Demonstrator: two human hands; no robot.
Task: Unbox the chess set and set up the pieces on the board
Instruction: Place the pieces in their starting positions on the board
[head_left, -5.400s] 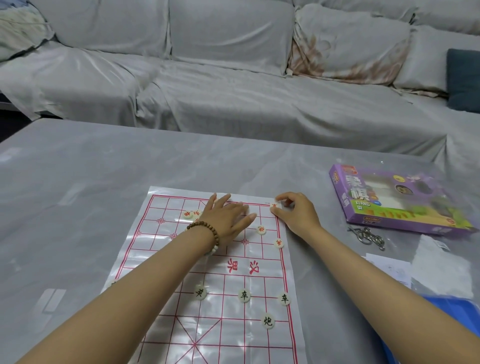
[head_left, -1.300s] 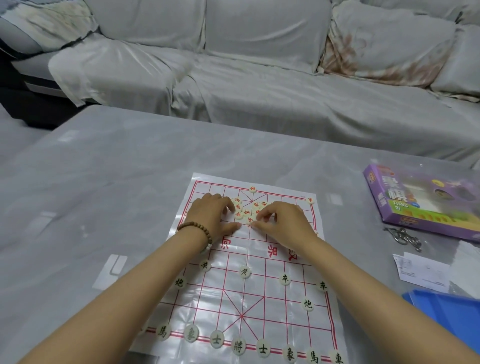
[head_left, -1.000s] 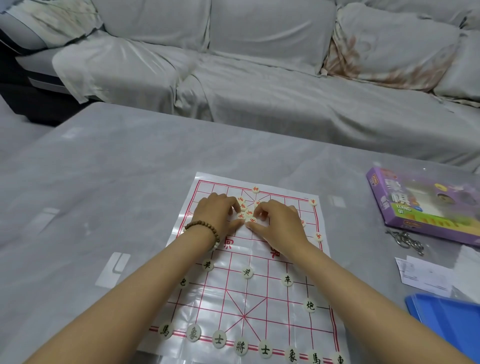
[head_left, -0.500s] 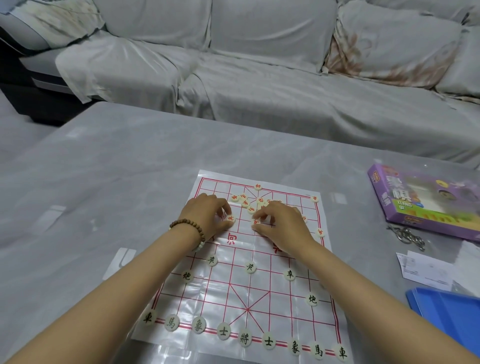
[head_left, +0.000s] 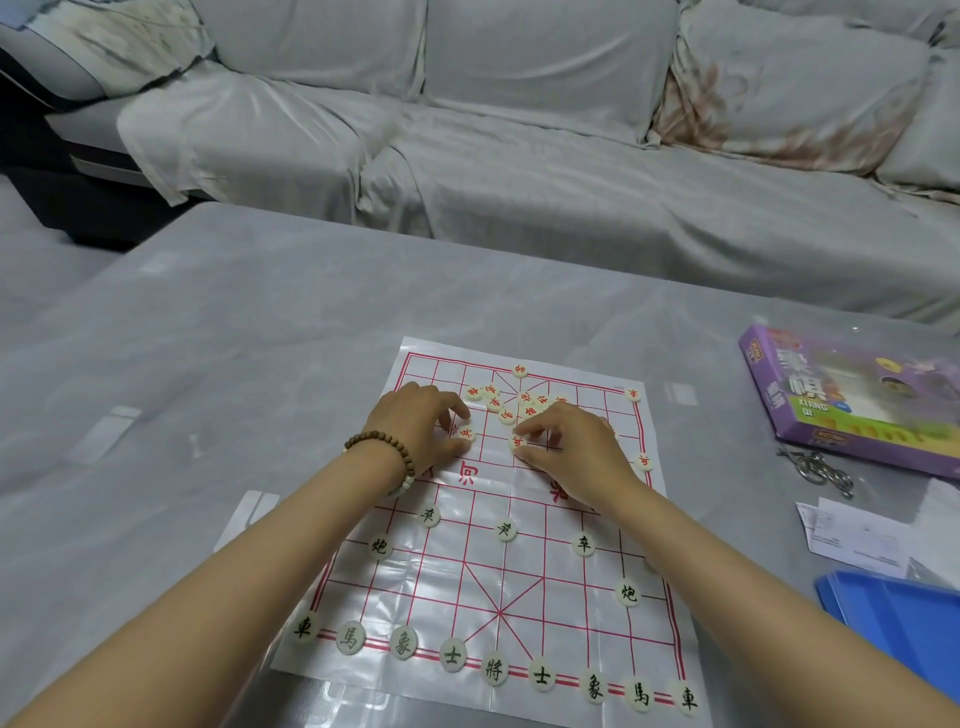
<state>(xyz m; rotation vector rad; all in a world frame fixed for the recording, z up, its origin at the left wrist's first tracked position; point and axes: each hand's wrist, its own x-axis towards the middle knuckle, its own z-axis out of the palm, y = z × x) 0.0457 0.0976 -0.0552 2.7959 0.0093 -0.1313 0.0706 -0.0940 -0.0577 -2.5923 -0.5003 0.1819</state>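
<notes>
A thin plastic board (head_left: 524, 587) with a red grid lies on the table. Cream discs with black characters line its near edge (head_left: 493, 670), and more stand in the rows above. A loose cluster of red-character discs (head_left: 511, 402) lies at the far side. My left hand (head_left: 415, 426), with a bead bracelet on its wrist, pinches one red disc (head_left: 466, 433) against the board. My right hand (head_left: 574, 447) pinches another red disc (head_left: 517, 442) between thumb and forefinger. Single red discs sit at the far edge (head_left: 519, 370), the far right corner (head_left: 633, 395) and the right edge (head_left: 644, 461).
The purple chess box (head_left: 852, 400) lies at the right. Beside it are a metal ring puzzle (head_left: 815, 467) and paper slips (head_left: 857, 535). A blue tray (head_left: 904, 618) is at the right edge. A sofa (head_left: 519, 156) covered with grey sheets stands behind the table.
Over the last seconds both hands gathered at the red cluster. In the last half second each drew one red disc toward me out of the cluster. The camera moved slightly.
</notes>
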